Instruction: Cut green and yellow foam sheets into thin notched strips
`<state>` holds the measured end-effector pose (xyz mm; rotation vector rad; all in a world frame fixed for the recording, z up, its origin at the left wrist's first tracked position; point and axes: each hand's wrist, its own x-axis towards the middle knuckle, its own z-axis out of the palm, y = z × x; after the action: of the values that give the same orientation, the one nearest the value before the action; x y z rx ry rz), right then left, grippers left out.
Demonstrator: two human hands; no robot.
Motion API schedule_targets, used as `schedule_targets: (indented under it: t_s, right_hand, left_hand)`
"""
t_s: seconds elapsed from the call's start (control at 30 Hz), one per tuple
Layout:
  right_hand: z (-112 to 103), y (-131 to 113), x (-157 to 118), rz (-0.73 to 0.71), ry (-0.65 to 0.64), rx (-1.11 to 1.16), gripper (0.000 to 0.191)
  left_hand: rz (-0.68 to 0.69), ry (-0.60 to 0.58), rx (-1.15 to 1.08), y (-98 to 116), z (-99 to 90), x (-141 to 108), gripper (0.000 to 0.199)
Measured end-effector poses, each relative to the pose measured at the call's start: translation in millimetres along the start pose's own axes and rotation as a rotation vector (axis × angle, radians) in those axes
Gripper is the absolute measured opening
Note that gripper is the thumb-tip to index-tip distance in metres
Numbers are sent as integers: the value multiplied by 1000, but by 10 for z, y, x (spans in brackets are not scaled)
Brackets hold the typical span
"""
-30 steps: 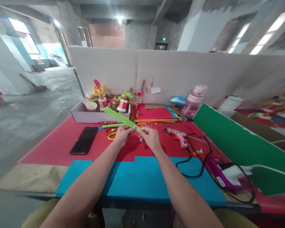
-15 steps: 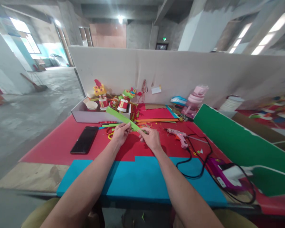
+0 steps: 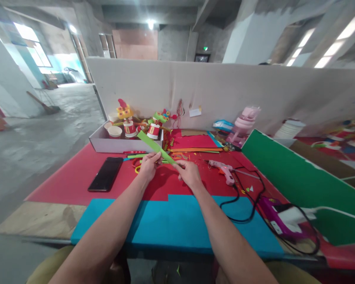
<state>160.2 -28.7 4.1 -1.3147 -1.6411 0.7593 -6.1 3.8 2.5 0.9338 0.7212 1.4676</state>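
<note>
Fingers of the left hand (image 3: pixel 149 165) pinch a green strip (image 3: pixel 150 142) partway along in the head view; those of the right hand (image 3: pixel 189 172) pinch its near end, apparently to keep it straight and steady; the strip thus lies between thumb and fingers at both grips, its far end free past the left hand. Left of the strip a phone (image 3: pixel 105 174) lies on the red counter (image 3: pixel 62 177); right of it sits a pink glue gun (image 3: pixel 224 169), seemingly parked within reach.

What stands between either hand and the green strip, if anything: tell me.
Nothing visible does: the left hand and the right hand both pinch the green strip directly. The pink glue gun lies off to the right.
</note>
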Motion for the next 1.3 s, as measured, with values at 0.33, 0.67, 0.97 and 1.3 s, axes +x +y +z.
schedule_targets:
  t_s: [0.33,0.67,0.97,1.3]
  right_hand:
    - [51,-50,19,-53,-15,186,30]
    - [66,-63,-2,-37,24,133,32]
    - [67,-38,2,-57,24,94,34]
    - [77,-60,-19,-63,-6,123,34]
  left_hand:
    - [-35,-150,191,-123,125,-84,32]
    - [-28,-22,68,-131,103,-29,39]
    - [-31,-51,-31,-44,42,-6,37]
    - [22,9,-230,117,-111,81,30]
